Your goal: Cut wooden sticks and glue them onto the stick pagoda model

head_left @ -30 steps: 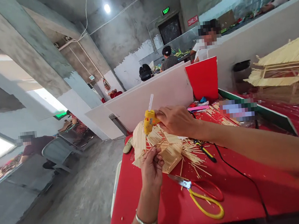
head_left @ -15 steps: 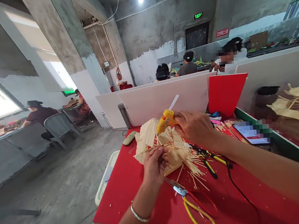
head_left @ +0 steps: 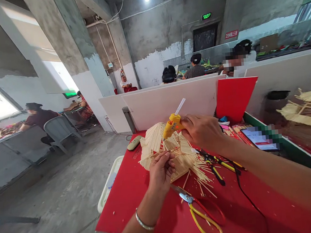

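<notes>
I kept the glue gun (head_left: 172, 125) gripped in my right hand (head_left: 202, 129), left hand (head_left: 160, 169) pinching a thin stick (head_left: 172, 152); gluing apparently continued.

Right-hand fingers (head_left: 187, 124) hide the handle of the glue gun (head_left: 172, 126).

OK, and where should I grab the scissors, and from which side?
Probably by the looped handles, coming from your side: the scissors lie flat, loops toward you, blades pointing away toward the stick model.
</notes>
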Demonstrator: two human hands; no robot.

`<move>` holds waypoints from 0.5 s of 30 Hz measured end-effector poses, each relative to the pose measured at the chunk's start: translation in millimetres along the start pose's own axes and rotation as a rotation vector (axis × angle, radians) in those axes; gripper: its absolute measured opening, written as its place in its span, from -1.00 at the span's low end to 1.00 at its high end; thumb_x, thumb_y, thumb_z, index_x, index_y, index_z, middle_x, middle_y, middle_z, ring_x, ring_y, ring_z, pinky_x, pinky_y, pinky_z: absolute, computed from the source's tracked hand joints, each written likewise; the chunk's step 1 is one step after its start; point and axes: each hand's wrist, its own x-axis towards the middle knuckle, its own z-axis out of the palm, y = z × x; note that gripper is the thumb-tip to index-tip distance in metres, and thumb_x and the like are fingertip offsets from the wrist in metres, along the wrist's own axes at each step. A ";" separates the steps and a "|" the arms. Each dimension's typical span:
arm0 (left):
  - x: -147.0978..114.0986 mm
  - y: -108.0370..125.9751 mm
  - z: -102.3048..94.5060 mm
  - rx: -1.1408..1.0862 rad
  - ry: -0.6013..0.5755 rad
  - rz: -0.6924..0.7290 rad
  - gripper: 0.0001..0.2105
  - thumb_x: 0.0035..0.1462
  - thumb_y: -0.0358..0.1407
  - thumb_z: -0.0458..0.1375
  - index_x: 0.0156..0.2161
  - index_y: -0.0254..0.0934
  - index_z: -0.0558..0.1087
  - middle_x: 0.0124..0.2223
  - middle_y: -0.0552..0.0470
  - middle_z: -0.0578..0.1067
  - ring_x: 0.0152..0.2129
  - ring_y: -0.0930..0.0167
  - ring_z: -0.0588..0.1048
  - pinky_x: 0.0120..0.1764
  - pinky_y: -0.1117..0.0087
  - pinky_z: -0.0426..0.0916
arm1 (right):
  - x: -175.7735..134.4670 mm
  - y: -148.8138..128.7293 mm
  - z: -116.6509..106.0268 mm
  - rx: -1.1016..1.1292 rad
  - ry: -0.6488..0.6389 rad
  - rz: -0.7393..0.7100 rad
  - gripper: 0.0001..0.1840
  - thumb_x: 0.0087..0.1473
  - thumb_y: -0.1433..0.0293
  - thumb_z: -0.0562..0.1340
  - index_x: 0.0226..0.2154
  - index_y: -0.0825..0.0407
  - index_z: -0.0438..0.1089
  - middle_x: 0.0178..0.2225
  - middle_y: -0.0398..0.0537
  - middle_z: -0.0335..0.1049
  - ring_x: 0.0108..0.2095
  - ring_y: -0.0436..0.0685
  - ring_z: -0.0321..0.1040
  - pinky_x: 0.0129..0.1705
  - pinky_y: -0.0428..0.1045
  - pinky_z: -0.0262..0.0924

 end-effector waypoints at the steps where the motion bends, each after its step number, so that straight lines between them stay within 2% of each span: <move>1: -0.4 0.4 0.8 0.000 0.001 -0.001 -0.73 -0.17 -0.35 0.39 -0.31 -0.40 0.50 -0.39 -0.04 0.57 -0.69 0.57 0.41 -0.69 0.59 0.30 | 0.0 0.3 0.1 -0.001 0.004 -0.002 -0.73 0.15 0.39 0.09 -0.11 0.10 0.35 -0.30 0.01 0.46 -0.32 0.13 0.32 -0.34 0.03 0.04; 15: -1.6 -0.3 1.3 0.012 0.003 0.006 -0.72 -0.15 -0.35 0.39 -0.28 -0.41 0.50 -0.39 -0.03 0.57 -0.68 0.57 0.41 -0.67 0.58 0.29 | 2.2 2.5 0.9 -0.034 0.020 -0.003 -0.72 0.19 0.38 0.06 -0.08 0.11 0.32 -0.29 0.00 0.44 -0.32 0.13 0.32 -0.34 0.03 0.00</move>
